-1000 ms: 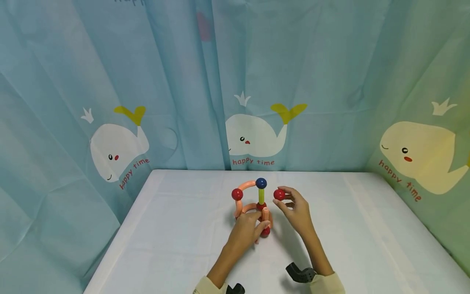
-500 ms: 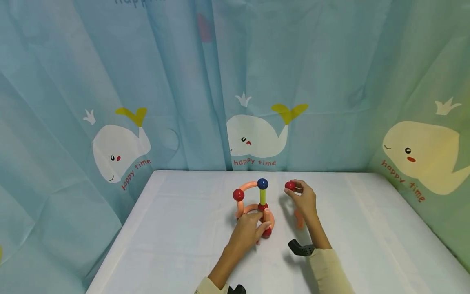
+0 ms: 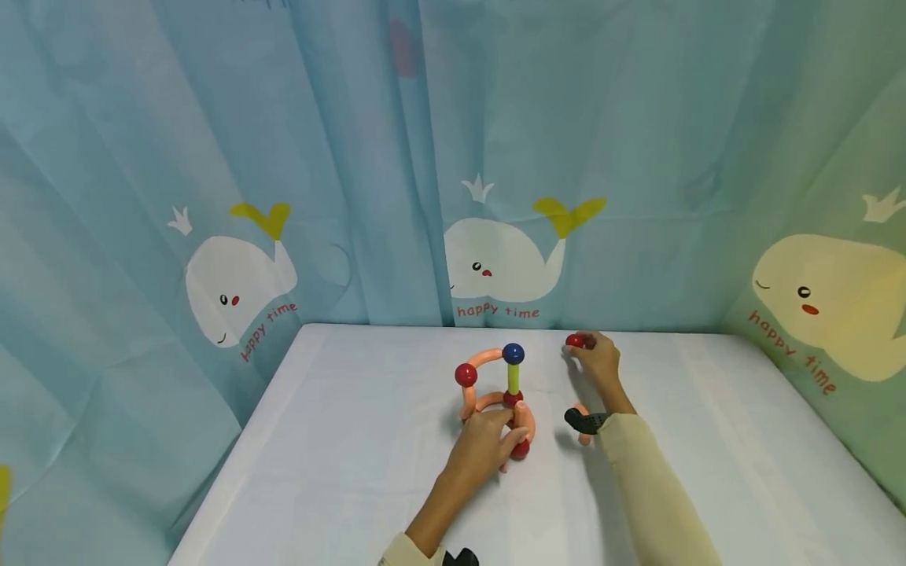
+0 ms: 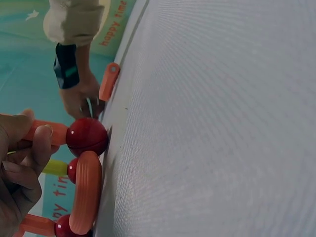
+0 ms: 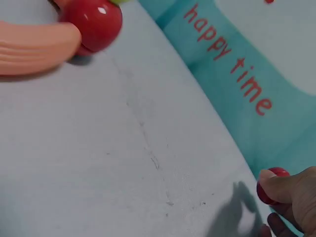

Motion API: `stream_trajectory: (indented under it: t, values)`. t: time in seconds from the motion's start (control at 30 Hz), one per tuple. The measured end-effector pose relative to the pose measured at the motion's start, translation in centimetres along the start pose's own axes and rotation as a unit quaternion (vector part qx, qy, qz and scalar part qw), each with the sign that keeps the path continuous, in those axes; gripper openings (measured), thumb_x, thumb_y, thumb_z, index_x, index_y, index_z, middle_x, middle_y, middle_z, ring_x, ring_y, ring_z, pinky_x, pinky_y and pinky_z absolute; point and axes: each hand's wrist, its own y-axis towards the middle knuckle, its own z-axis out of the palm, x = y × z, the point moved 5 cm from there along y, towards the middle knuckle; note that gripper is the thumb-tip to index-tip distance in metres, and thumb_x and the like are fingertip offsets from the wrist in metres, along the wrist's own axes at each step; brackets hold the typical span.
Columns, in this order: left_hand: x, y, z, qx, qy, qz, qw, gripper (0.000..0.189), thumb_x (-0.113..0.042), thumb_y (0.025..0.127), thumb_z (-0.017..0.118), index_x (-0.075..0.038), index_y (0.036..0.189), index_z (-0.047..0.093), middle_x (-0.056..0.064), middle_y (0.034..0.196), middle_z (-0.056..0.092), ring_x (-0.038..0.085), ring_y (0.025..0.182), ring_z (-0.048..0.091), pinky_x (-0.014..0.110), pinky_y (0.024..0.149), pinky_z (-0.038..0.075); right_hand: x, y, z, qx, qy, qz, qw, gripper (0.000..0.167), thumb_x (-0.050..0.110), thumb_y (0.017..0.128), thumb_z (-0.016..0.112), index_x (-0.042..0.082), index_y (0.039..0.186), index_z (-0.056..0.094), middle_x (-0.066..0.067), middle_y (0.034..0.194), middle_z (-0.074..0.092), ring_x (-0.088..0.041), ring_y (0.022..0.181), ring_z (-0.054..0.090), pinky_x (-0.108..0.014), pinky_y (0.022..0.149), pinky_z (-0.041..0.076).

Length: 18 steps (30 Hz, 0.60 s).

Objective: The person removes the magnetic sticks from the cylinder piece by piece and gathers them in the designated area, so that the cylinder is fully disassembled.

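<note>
My left hand [image 3: 477,452] pinches an upright orange stick [image 4: 52,133] of a magnetic stick-and-ball structure standing on the table. That stick joins a red ball [image 4: 88,137] at its base. Curved orange sticks [image 3: 485,358], a yellow-green stick [image 3: 513,379], a blue ball [image 3: 513,354] on top and an upper red ball [image 3: 465,375] make up the rest. Part of the structure is hidden behind my left fingers. Near the table's far edge, my right hand [image 3: 600,363] holds a separate red ball [image 5: 274,185] between thumb and fingers, apart from the structure.
A loose orange stick [image 4: 109,81] lies on the table right of the structure, partly covered by the right wrist's camera [image 3: 584,420] in the head view. Behind the white table [image 3: 340,472] hangs a blue curtain [image 3: 382,196] with whale prints.
My right hand has carried the red ball away from the structure, right and toward the table's far edge. The loose orange stick has come into sight. My left hand keeps its hold.
</note>
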Motion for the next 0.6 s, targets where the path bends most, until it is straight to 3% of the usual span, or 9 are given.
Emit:
stream_trajectory:
  t: [0.2,0.3,0.4,0.6]
  values:
    - [0.0,0.0,-0.1,-0.004,-0.016,-0.001,0.9999,0.022,-0.029,0.092,0.067,-0.01,0.102,0.069,-0.006,0.077,0.07,-0.014,0.037,0.038,0.004,0.055,0.039,-0.1,1.2,0.4,-0.006,-0.004,0.022,0.9997,0.043,0.016,0.088,0.07,-0.006,0.124,0.058,-0.028,0.121,0.059,-0.038,0.112,0.052,-0.049,0.096,0.044]
    - [0.0,0.1,-0.1,-0.006,-0.009,0.001,0.9999,0.023,-0.029,0.092,0.067,-0.011,0.105,0.07,-0.006,0.081,0.072,-0.011,0.045,0.049,0.004,0.06,0.043,-0.2,1.3,0.5,-0.01,-0.011,0.024,0.9996,0.044,0.013,0.088,0.07,-0.007,0.125,0.058,-0.029,0.121,0.059,-0.039,0.111,0.053,-0.049,0.097,0.043]
    - [0.0,0.2,-0.1,-0.012,0.012,0.005,0.9998,0.024,-0.031,0.09,0.069,-0.012,0.105,0.07,-0.008,0.078,0.07,-0.004,0.066,0.061,0.007,0.069,0.047,-0.2,1.4,0.6,-0.011,-0.016,0.028,0.9994,0.045,0.012,0.088,0.068,-0.008,0.127,0.056,-0.03,0.123,0.058,-0.04,0.114,0.053,-0.05,0.101,0.042]
    - [0.0,0.2,-0.1,-0.007,0.019,0.002,0.9998,0.024,-0.03,0.089,0.071,-0.012,0.104,0.07,-0.007,0.084,0.072,-0.001,0.067,0.063,0.009,0.071,0.05,-0.2,1.3,0.7,-0.01,-0.014,0.032,0.9994,0.048,0.012,0.088,0.068,-0.009,0.128,0.053,-0.031,0.124,0.058,-0.041,0.115,0.052,-0.051,0.104,0.039]
